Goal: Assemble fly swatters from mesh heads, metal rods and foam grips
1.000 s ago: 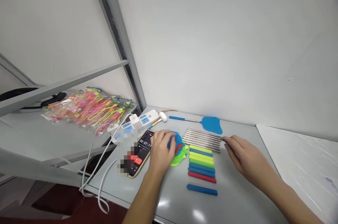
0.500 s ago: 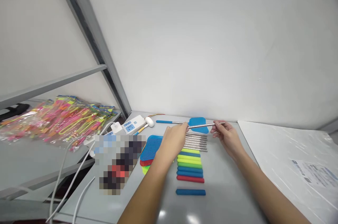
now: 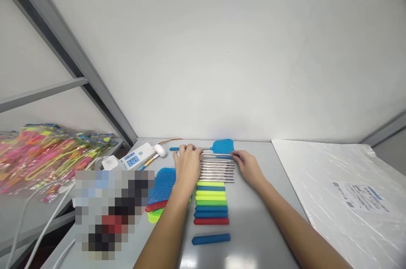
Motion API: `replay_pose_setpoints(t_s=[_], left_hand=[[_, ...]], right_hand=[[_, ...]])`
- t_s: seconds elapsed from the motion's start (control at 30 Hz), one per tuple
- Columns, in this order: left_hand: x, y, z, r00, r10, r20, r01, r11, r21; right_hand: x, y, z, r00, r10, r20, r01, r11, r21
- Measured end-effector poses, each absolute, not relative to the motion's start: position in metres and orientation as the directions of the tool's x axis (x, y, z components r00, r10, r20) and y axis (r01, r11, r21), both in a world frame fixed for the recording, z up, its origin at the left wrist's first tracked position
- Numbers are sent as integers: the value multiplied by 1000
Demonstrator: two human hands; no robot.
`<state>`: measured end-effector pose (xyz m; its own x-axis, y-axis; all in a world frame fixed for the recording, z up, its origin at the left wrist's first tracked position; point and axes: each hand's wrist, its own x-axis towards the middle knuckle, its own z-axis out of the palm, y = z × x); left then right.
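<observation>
A slim metal rod lies crosswise between my hands, at the far side of a row of similar metal rods. My left hand grips its left end. At the other end, my right hand pinches it between thumb and fingers. Just behind is a blue fly swatter with a blue handle. Nearer to me, a column of coloured handle grips in yellow, green, blue and red lies parallel to the rods, with one blue grip set apart. Mesh swatter heads are stacked left of my left hand, partly covered by my forearm.
A white power strip with a white plug-like item sits at the back left. Packaged colourful items fill the left shelf. A blurred patch covers things at front left. A plastic-wrapped white board lies on the right.
Both hands have lowered the metal rod to the far side of the rod row, and my right hand has come closer to my left. The view has shifted to the right.
</observation>
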<state>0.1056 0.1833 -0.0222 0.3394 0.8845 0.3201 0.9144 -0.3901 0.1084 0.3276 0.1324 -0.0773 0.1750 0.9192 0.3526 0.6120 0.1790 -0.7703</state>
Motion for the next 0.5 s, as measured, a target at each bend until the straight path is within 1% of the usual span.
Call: replay_pose_setpoints(t_s=[0.17,0.33,0.5], left_hand=[[105,187,-34,342,891,299,925,-376,61],[107,184,-37,372,885,279,920,-392,17],[120,173,-40,479,847,231,871,-492,-1]], right_hand=[[331,133,-84,121,921,371,680,196,-707],[331,133,-85,74,927,369,711,210,-671],[334,128,-86,106,930,351,733,166,-660]])
